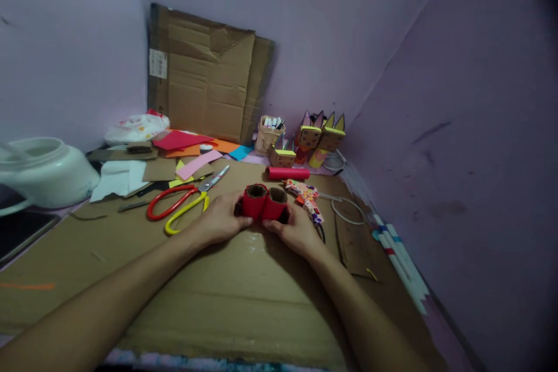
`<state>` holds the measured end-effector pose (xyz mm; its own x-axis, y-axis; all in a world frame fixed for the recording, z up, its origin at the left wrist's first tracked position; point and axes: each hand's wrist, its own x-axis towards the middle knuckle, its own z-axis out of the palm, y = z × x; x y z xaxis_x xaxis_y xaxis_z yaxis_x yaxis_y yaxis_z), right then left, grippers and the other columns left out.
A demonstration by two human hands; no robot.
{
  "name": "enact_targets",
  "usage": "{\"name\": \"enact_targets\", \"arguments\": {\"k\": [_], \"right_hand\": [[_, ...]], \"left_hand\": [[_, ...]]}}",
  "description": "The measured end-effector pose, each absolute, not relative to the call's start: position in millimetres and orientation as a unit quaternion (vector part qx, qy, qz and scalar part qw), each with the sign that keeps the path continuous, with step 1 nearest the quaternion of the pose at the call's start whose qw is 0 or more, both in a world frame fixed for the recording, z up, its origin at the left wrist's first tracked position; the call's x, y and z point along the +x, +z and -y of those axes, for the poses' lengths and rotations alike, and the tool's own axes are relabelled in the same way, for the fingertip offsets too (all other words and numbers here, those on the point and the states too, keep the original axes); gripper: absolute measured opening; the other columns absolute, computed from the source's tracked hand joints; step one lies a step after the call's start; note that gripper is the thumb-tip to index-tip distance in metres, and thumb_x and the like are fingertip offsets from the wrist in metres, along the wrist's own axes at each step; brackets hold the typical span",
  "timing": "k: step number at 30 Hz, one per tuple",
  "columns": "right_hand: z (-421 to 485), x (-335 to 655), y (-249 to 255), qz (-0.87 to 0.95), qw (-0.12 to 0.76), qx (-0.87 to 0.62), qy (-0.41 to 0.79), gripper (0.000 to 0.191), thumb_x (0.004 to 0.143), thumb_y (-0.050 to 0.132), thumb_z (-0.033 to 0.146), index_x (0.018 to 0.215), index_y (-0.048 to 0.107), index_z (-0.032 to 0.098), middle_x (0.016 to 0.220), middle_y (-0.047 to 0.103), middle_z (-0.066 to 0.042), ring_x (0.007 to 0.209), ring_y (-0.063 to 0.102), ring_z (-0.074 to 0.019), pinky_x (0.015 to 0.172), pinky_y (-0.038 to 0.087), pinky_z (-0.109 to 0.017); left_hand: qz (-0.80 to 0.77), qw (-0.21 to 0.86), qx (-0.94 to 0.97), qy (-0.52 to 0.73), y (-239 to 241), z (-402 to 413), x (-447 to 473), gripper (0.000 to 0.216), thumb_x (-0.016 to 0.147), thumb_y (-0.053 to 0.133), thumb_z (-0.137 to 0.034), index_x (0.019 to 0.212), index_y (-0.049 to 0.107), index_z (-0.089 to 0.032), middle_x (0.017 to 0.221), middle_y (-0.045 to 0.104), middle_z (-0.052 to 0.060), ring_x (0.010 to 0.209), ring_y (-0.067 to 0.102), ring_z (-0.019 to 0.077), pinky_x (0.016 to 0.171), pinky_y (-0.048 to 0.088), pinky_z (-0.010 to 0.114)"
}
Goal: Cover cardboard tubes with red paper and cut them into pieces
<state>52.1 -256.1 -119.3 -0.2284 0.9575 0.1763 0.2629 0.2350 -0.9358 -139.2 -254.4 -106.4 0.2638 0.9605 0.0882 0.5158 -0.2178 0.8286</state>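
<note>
Two short red cardboard tubes stand upright side by side on the cardboard sheet (209, 296). Around the left tube (253, 204) my left hand (224, 218) is closed, thumb at its near side. My right hand (299, 228) grips the right tube (274, 207) in the same way. The tubes touch along their sides, with brown cardboard showing inside the rims. Behind them lies a longer red paper roll (288, 174). Scissors with red and yellow handles (192, 200) rest left of my left hand. A patterned glue gun (307, 197) lies just beyond my right hand.
Coloured paper (183, 140) and cardboard scraps lie at the back left, near a white pot (56, 174). Cardboard figures with pointed ears (310, 136) and a cup of markers (267, 138) stand at the back. White sticks (399, 261) line the right edge by the wall.
</note>
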Motion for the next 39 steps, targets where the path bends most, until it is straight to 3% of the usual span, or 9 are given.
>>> {"name": "enact_targets", "arguments": {"k": [6, 13, 18, 27, 32, 39], "right_hand": [[259, 52, -117, 0.667, 0.411, -0.455, 0.424, 0.037, 0.060, 0.074, 0.019, 0.095, 0.061, 0.020, 0.090, 0.067, -0.003, 0.080, 0.060, -0.0211, 0.078, 0.049, -0.038], [260, 53, -113, 0.667, 0.432, -0.429, 0.428, 0.047, 0.058, 0.073, 0.013, 0.103, 0.059, 0.021, 0.100, 0.066, -0.003, 0.091, 0.061, -0.0217, 0.085, 0.048, -0.038], [259, 52, -111, 0.668, 0.451, -0.426, 0.411, 0.032, 0.062, 0.070, 0.013, 0.091, 0.063, 0.021, 0.088, 0.066, -0.001, 0.083, 0.059, -0.0201, 0.081, 0.048, -0.036], [271, 48, -105, 0.694, 0.469, -0.389, 0.383, 0.022, 0.071, 0.067, 0.017, 0.092, 0.068, 0.023, 0.091, 0.069, -0.002, 0.086, 0.061, -0.0216, 0.079, 0.048, -0.035], [276, 48, -100, 0.719, 0.476, -0.376, 0.340, 0.017, 0.075, 0.067, 0.018, 0.091, 0.070, 0.024, 0.090, 0.069, -0.002, 0.090, 0.061, -0.0227, 0.085, 0.046, -0.037], [277, 52, -103, 0.739, 0.480, -0.372, 0.293, 0.026, 0.075, 0.070, 0.020, 0.101, 0.068, 0.024, 0.106, 0.070, -0.005, 0.100, 0.061, -0.0237, 0.092, 0.044, -0.040]], "left_hand": [[-0.482, 0.381, 0.710, 0.344, -105, 257, -136, 0.054, 0.062, 0.066, -0.013, 0.116, 0.060, -0.022, 0.106, 0.069, 0.001, 0.096, 0.063, 0.0231, 0.085, 0.048, 0.033], [-0.455, 0.409, 0.710, 0.347, -102, 258, -138, 0.061, 0.062, 0.064, -0.014, 0.122, 0.055, -0.022, 0.115, 0.067, 0.004, 0.100, 0.063, 0.0226, 0.087, 0.050, 0.034], [-0.473, 0.378, 0.719, 0.342, -104, 255, -138, 0.049, 0.064, 0.066, -0.019, 0.113, 0.061, -0.020, 0.107, 0.070, 0.004, 0.100, 0.062, 0.0257, 0.090, 0.048, 0.038], [-0.471, 0.335, 0.742, 0.340, -91, 271, -139, 0.013, 0.072, 0.065, -0.024, 0.084, 0.066, -0.020, 0.083, 0.070, -0.001, 0.076, 0.063, 0.0192, 0.069, 0.049, 0.027], [-0.450, 0.293, 0.763, 0.359, -89, 277, -141, 0.012, 0.072, 0.062, -0.019, 0.084, 0.064, -0.019, 0.083, 0.069, 0.000, 0.075, 0.061, 0.0182, 0.069, 0.048, 0.027], [-0.409, 0.263, 0.782, 0.391, -98, 276, -142, 0.016, 0.076, 0.057, -0.020, 0.090, 0.065, -0.018, 0.087, 0.069, 0.002, 0.080, 0.063, 0.0184, 0.073, 0.050, 0.029]]}}
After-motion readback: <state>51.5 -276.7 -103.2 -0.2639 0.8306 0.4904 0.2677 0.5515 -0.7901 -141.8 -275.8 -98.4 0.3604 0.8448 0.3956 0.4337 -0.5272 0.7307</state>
